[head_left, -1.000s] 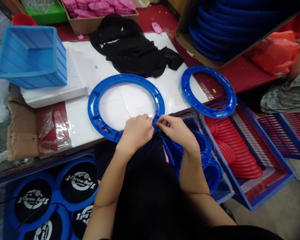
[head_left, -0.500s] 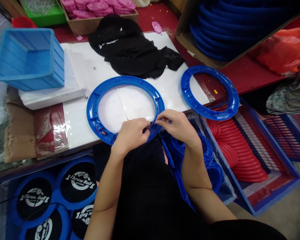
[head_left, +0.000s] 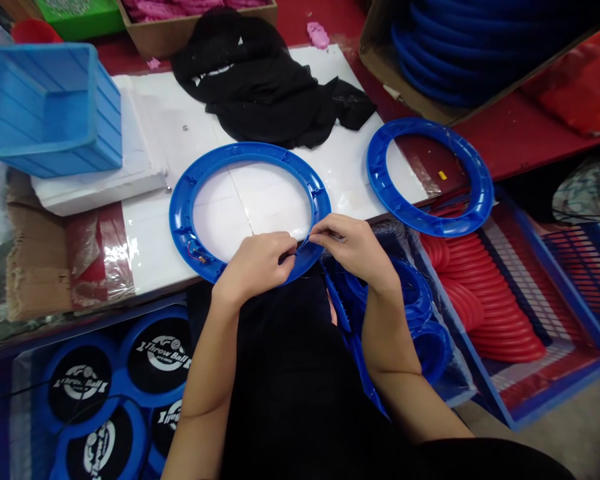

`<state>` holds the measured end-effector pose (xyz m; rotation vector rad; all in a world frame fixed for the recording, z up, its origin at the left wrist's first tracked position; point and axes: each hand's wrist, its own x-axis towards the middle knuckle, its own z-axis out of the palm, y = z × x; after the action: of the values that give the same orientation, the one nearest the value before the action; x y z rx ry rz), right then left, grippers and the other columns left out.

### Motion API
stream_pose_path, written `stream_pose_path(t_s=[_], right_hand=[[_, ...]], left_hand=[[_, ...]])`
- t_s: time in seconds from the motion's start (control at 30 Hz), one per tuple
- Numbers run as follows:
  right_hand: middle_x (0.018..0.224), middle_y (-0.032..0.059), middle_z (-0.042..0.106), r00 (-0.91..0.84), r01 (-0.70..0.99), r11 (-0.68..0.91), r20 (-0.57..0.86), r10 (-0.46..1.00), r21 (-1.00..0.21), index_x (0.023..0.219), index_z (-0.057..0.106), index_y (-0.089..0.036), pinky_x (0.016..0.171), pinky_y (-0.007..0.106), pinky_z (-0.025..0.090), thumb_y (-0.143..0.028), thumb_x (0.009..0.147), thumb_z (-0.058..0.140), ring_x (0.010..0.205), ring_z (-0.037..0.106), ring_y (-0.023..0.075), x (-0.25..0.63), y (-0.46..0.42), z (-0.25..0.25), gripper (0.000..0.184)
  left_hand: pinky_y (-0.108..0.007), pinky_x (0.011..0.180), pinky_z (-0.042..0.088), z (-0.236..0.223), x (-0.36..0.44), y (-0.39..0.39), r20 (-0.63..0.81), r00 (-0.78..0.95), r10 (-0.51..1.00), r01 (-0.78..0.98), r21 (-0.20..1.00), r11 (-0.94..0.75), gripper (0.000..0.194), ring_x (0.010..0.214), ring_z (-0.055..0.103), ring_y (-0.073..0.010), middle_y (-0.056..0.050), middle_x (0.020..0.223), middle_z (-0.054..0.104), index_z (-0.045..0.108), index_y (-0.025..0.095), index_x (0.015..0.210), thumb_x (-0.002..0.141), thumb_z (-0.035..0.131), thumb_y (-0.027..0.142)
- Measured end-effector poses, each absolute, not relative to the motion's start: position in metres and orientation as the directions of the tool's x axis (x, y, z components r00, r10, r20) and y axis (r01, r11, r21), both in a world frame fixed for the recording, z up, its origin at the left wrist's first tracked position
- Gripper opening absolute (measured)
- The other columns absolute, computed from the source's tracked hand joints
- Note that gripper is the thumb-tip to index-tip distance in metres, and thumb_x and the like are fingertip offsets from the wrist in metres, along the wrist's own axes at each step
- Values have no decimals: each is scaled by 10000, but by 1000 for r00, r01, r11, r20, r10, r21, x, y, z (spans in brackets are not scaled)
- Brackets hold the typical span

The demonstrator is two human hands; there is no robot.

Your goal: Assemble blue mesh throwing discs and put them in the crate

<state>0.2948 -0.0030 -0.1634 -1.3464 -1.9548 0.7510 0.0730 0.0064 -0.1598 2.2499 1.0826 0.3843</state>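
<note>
My left hand (head_left: 260, 261), fingers curled, and my right hand (head_left: 343, 241), thumb and fingertips pinched on a thin wire (head_left: 304, 244), meet over the near right part of the blue ring (head_left: 181, 207), at the table's (head_left: 155, 120) near edge.

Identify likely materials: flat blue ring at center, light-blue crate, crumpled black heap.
Flat blue ring: glossy plastic, probably; sharp highlights, molded ribs.
Light-blue crate: satin plastic, likely; soft sheen, ribbed walls.
Crumpled black heap: matte fabric; loose folds, no shine. Fiber unclear.
</note>
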Motion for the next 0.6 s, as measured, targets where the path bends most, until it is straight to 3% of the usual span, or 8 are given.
stream_pose_path(t_s=[0.3, 0.4, 0.5, 0.6], right_hand=[[848, 15, 690, -192, 637, 286, 212, 958, -715, 881, 700, -232, 779, 328, 488, -210, 974, 696, 823, 656, 197, 290, -11, -173, 96], [843, 22, 668, -172, 693, 289, 238, 956, -660, 876, 688, -234, 793, 347, 486, -208, 974, 698, 838, 648, 213, 287, -15, -175, 102], [887, 42, 683, -134, 744, 253, 233, 963, -618, 882, 680, -236, 818, 367, 490, -196, 984, 671, 881, 653, 234, 281, -21, -175, 110], [910, 49, 692, -102, 749, 222, 223, 970, -624, 885, 680, -234, 819, 369, 499, -182, 986, 658, 891, 657, 239, 276, -28, -175, 116]], left_hand=[[-312, 691, 393, -160, 68, 8, 18, 669, 743, 590, 595, -546, 161, 791, 637, -174, -22, 895, 729, 656, 194, 839, 954, 544, 213], [-309, 676, 394, -157, 70, 6, 4, 664, 748, 619, 559, -552, 166, 801, 653, -186, -29, 917, 740, 673, 193, 883, 974, 576, 291], [-315, 644, 393, -151, 81, 0, -50, 610, 791, 721, 448, -528, 232, 806, 685, -217, -55, 930, 748, 704, 185, 930, 1008, 553, 343], [-330, 636, 409, -149, 97, -8, -77, 541, 838, 815, 296, -499, 267, 833, 717, -258, -98, 949, 744, 726, 159, 1012, 1024, 479, 260]])
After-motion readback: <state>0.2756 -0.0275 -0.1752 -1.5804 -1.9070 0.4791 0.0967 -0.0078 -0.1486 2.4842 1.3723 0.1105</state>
